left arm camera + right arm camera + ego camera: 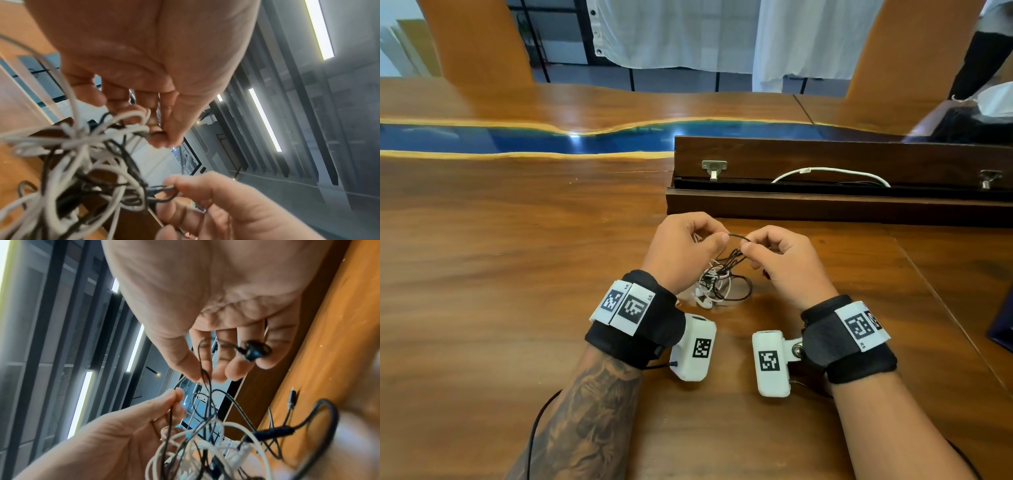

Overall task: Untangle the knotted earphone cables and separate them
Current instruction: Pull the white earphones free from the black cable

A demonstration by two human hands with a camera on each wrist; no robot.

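Observation:
A tangle of black and white earphone cables [717,282] lies on the wooden table [517,257], partly lifted between both hands. My left hand [717,240] pinches a black strand between thumb and fingers, seen close in the left wrist view [162,138]. My right hand [748,247] pinches the same black cable [736,236] a short way along, so a small loop arches between the hands. In the right wrist view the right hand [202,378] also keeps a black earbud [254,351] against its curled fingers. A white earbud [703,302] rests on the table below the knot.
A long dark wooden box [825,205] with its lid raised stands just beyond the hands, with a white cable [832,170] inside. A blue resin strip [517,140] crosses the table farther back. A dark object [1003,329] sits at the right edge.

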